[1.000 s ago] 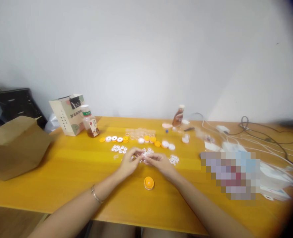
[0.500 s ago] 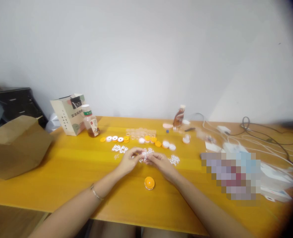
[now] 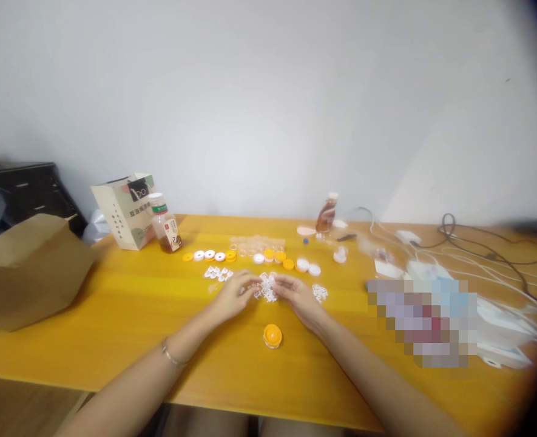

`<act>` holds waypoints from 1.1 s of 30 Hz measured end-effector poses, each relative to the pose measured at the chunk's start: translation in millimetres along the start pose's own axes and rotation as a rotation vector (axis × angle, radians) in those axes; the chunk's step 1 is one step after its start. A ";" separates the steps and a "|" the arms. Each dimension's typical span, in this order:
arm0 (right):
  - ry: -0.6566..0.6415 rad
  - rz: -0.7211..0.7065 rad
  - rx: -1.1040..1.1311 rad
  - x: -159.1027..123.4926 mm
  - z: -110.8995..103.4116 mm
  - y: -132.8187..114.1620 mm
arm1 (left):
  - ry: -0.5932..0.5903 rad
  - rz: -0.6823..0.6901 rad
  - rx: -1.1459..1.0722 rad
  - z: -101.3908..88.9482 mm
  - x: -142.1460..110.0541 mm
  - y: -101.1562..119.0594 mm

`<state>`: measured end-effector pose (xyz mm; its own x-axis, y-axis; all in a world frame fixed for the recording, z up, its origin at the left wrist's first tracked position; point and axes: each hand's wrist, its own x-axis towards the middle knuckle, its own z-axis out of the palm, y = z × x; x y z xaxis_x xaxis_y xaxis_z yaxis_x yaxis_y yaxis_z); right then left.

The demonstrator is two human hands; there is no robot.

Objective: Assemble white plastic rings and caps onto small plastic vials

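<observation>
A pile of small white plastic pieces (image 3: 265,292) lies between my two hands at the middle of the table. My left hand (image 3: 235,294) is at the pile's left side, thumb and fingers curved and apart, with nothing visible between them. At the right edge, my right hand (image 3: 294,292) pinches what looks like one small white piece; its exact shape is blurred. Nearer to me stands an orange and white round plastic part (image 3: 272,335), untouched. White round pieces with stems (image 3: 218,274) lie beyond my left hand, and more flat white pieces (image 3: 320,293) lie right of my right hand.
Orange and white discs (image 3: 210,255) form a row farther back, near clear plastic cups (image 3: 250,245). A drink bottle (image 3: 165,227), a paper bag (image 3: 129,212) and a brown bag (image 3: 31,273) stand left. Another bottle (image 3: 327,213) and tangled cables (image 3: 477,255) are right.
My hands, fingertips close together over the pile before, have moved slightly apart. The left fingers have opened, and more of the white pile shows between the hands.
</observation>
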<state>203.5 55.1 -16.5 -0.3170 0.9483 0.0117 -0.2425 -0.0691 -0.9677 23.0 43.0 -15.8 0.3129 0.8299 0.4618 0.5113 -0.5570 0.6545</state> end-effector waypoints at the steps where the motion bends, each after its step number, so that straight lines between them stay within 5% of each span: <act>1: 0.025 -0.006 0.004 -0.4 0.1 -0.1 | -0.041 0.019 0.067 -0.5 -1.0 -1.6; 6: 0.048 -0.017 0.033 -2.7 1.7 -4.4 | -0.140 0.078 0.275 1.1 -4.0 -8.8; 14: 0.065 -0.001 0.043 -4.2 4.3 -7.4 | -0.165 0.095 0.291 5.4 -3.1 -16.9; 23: 0.059 0.049 0.044 -2.7 2.7 -4.4 | 0.032 0.054 0.182 2.4 -3.4 -1.4; 33: 0.051 0.093 0.039 -1.6 1.5 -1.2 | 0.074 0.086 0.126 0.7 -2.6 0.8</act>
<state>202.9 53.1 -15.0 -0.2932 0.9516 -0.0918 -0.2496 -0.1689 -0.9535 23.1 40.5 -16.9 0.3024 0.7721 0.5589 0.5826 -0.6138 0.5327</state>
